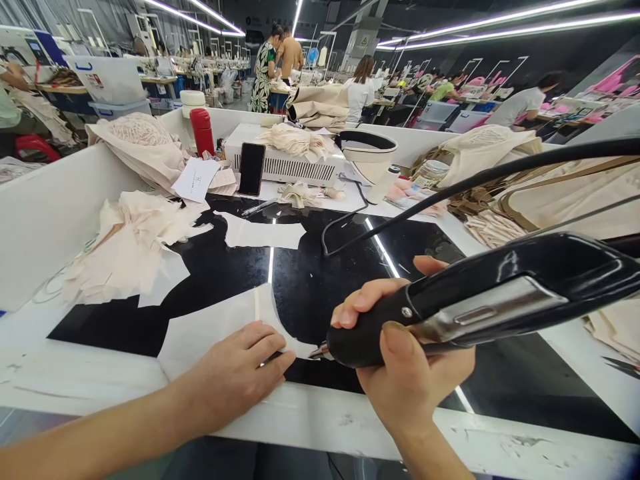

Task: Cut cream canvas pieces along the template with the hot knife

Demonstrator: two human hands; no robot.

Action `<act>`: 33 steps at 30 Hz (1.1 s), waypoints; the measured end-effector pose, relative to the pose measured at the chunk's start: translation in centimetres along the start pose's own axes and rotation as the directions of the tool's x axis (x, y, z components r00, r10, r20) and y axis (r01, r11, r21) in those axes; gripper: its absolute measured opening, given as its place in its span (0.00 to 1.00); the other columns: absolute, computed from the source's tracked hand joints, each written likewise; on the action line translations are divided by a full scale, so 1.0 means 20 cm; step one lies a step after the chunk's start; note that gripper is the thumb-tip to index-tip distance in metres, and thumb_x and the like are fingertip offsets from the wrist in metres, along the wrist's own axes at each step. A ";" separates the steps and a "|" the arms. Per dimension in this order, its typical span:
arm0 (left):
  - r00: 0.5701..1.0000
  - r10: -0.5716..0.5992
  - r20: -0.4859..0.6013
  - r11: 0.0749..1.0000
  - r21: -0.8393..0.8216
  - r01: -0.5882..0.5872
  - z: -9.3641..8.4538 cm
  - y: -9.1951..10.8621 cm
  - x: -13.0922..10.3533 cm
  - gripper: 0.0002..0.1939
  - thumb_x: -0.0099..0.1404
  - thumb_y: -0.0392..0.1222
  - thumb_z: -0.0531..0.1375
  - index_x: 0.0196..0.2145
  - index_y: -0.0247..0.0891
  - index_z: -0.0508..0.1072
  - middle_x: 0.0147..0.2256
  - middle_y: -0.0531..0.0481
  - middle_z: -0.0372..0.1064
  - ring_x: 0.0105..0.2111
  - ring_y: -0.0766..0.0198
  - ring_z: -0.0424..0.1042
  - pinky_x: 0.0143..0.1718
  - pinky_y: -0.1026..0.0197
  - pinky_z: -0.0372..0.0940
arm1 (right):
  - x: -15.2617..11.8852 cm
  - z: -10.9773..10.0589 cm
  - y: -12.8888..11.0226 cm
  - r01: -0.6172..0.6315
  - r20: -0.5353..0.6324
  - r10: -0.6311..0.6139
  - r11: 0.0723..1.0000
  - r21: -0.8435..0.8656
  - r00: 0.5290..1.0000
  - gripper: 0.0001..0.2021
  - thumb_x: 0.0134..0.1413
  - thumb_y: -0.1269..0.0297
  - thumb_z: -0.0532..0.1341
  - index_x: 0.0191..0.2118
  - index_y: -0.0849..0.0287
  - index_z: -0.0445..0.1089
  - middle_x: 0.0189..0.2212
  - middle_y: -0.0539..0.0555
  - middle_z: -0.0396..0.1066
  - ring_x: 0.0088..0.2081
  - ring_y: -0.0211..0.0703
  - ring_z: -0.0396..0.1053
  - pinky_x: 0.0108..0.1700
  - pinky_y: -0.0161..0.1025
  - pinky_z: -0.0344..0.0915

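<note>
My left hand (240,367) lies flat with its fingers spread on a white fabric piece (205,327), near the front edge of a black sheet (320,267). My right hand (410,360) is wrapped round the dark grip of a black handheld tool (480,287) with a silver lever. The tool's thin metal tip touches or nearly touches the narrow right end of the fabric, just right of my left fingertips. A pale strip runs down the fabric's upper part. Another white piece (265,233) rests farther back on the sheet.
At the left is a pile of cream fabric pieces (130,247). Behind stand a phone (251,169), a red bottle (202,132) and a vented white box (295,167). A black cable (450,190) arches over the right side. Scissors (623,365) lie far right. Several people work beyond.
</note>
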State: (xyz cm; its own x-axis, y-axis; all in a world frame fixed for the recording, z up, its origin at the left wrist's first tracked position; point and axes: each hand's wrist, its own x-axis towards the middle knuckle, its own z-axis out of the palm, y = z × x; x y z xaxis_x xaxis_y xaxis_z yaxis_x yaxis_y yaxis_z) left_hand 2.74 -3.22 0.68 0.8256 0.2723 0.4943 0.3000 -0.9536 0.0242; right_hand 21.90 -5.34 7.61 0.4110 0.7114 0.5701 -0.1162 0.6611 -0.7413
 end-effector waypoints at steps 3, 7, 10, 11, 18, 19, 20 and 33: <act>1.000 -0.002 0.010 1.000 0.001 0.002 0.00 0.00 0.00 0.09 0.75 0.30 0.59 0.50 0.27 0.74 0.44 0.40 0.73 0.46 0.52 0.74 0.51 0.49 0.76 | -0.01 0.00 0.00 -0.022 0.001 0.022 1.000 -0.007 1.000 0.24 0.56 0.60 0.75 0.57 0.48 0.70 0.31 0.46 0.76 0.25 0.39 0.74 0.27 0.39 0.74; 1.000 -0.011 0.028 1.000 -0.019 0.012 -0.01 0.00 0.00 0.09 0.76 0.31 0.57 0.50 0.28 0.74 0.44 0.40 0.74 0.47 0.52 0.75 0.52 0.50 0.76 | -0.02 0.00 0.00 -0.038 -0.005 0.038 0.998 -0.040 0.999 0.24 0.58 0.60 0.73 0.58 0.47 0.68 0.32 0.47 0.76 0.25 0.40 0.74 0.26 0.40 0.74; 0.999 -0.045 0.025 0.997 -0.064 0.046 -0.06 -0.02 0.00 0.12 0.80 0.35 0.52 0.53 0.30 0.72 0.47 0.40 0.74 0.50 0.53 0.75 0.55 0.51 0.75 | -0.01 -0.01 0.00 -0.033 -0.004 0.033 0.998 -0.062 0.999 0.25 0.58 0.59 0.74 0.58 0.47 0.67 0.31 0.47 0.76 0.24 0.41 0.74 0.24 0.41 0.72; 0.998 -0.058 0.020 0.996 -0.064 0.059 -0.08 -0.04 0.00 0.13 0.80 0.35 0.51 0.54 0.30 0.71 0.48 0.39 0.74 0.51 0.54 0.75 0.56 0.51 0.75 | 0.00 -0.02 0.01 -0.027 -0.003 0.027 0.997 -0.069 1.000 0.25 0.57 0.59 0.74 0.58 0.47 0.67 0.31 0.47 0.76 0.24 0.41 0.74 0.24 0.41 0.72; 0.990 -0.105 0.096 0.994 0.013 0.104 -0.15 -0.22 -0.08 0.15 0.77 0.27 0.48 0.53 0.31 0.72 0.49 0.42 0.75 0.49 0.57 0.76 0.54 0.54 0.76 | 0.11 -0.06 0.08 0.038 -0.011 -0.040 0.991 -0.128 0.999 0.18 0.58 0.58 0.73 0.50 0.48 0.69 0.30 0.44 0.75 0.24 0.37 0.73 0.28 0.38 0.73; 0.989 -0.098 0.114 0.995 0.026 0.095 -0.15 -0.22 -0.08 0.16 0.76 0.25 0.48 0.52 0.31 0.72 0.47 0.43 0.76 0.48 0.57 0.77 0.52 0.54 0.77 | 0.13 -0.06 0.09 0.045 -0.017 -0.048 0.990 -0.133 0.999 0.17 0.57 0.58 0.73 0.47 0.49 0.68 0.30 0.43 0.75 0.24 0.37 0.73 0.28 0.37 0.73; 0.986 -0.102 0.133 0.995 0.031 0.098 -0.15 -0.22 -0.09 0.17 0.74 0.24 0.48 0.51 0.32 0.73 0.46 0.43 0.76 0.46 0.57 0.77 0.50 0.54 0.77 | 0.15 -0.06 0.10 0.048 -0.023 -0.052 0.989 -0.137 0.998 0.16 0.57 0.58 0.73 0.45 0.49 0.67 0.30 0.43 0.75 0.24 0.36 0.73 0.28 0.38 0.73; 0.929 -0.126 0.349 0.945 -0.244 0.220 -0.23 -0.30 0.16 0.09 0.74 0.33 0.62 0.50 0.39 0.73 0.48 0.47 0.76 0.51 0.57 0.77 0.52 0.56 0.74 | 0.17 0.02 0.12 -0.006 -0.033 0.002 0.993 -0.117 0.999 0.14 0.54 0.62 0.70 0.40 0.51 0.64 0.29 0.42 0.73 0.23 0.35 0.71 0.27 0.37 0.73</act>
State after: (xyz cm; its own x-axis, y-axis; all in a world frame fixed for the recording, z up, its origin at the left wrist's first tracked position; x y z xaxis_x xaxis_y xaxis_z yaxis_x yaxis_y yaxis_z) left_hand 1.48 2.79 6.09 0.8957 0.4178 0.1526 0.3484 -0.8723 0.3432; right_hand 22.72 -1.33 7.86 0.4401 0.7047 0.5565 -0.0120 0.6243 -0.7811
